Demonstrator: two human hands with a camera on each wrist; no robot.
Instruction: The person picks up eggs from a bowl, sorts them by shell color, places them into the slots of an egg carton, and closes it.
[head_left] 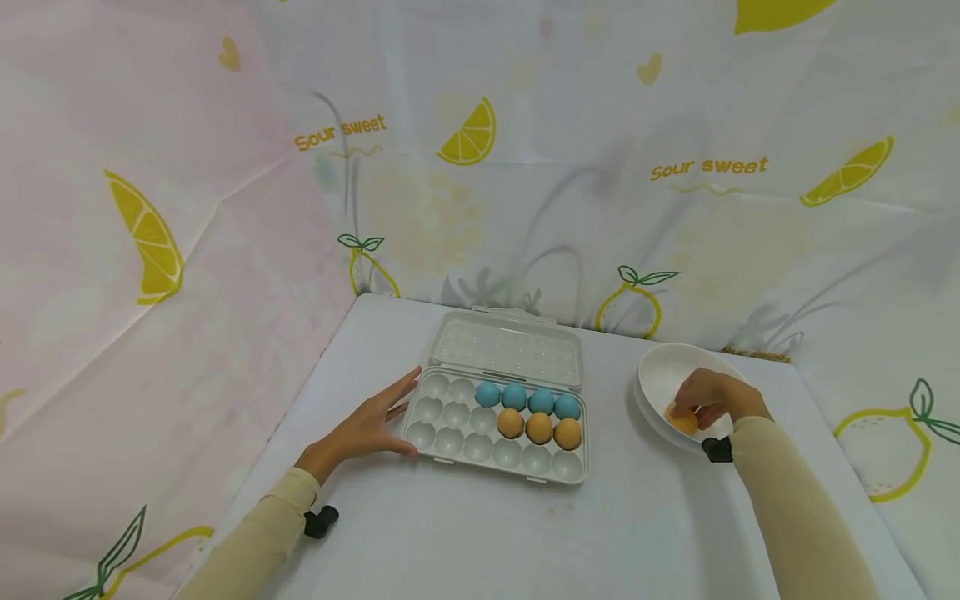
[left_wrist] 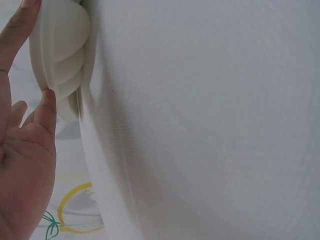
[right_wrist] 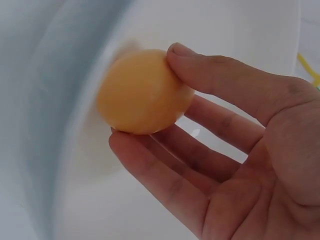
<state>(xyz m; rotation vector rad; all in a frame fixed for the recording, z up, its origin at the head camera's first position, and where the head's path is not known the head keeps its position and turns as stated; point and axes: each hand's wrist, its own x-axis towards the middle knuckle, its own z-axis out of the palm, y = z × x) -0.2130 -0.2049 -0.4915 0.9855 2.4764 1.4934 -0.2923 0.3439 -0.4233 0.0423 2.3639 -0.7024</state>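
In the head view an egg tray (head_left: 477, 447) with rows of round hollows lies on the table, its clear lid folded back. Several blue eggs (head_left: 514, 396) fill the right part of the back row, and three orange eggs (head_left: 538, 427) sit in the middle row. My left hand (head_left: 366, 427) spans the tray's left end, fingers spread and fairly straight; in the left wrist view fingertips touch its rim (left_wrist: 47, 65). Inside a white bowl (head_left: 660, 367) at the right, my right hand (head_left: 708, 396) holds an orange egg (right_wrist: 142, 92) between thumb and fingers.
The open lid (head_left: 506, 346) lies behind the tray, close to the back wall cloth. White cloth covers the table (head_left: 480, 542). Lemon-print cloth (head_left: 570, 167) hangs behind and at both sides. Black wrist cameras (head_left: 321, 522) sit below each hand.
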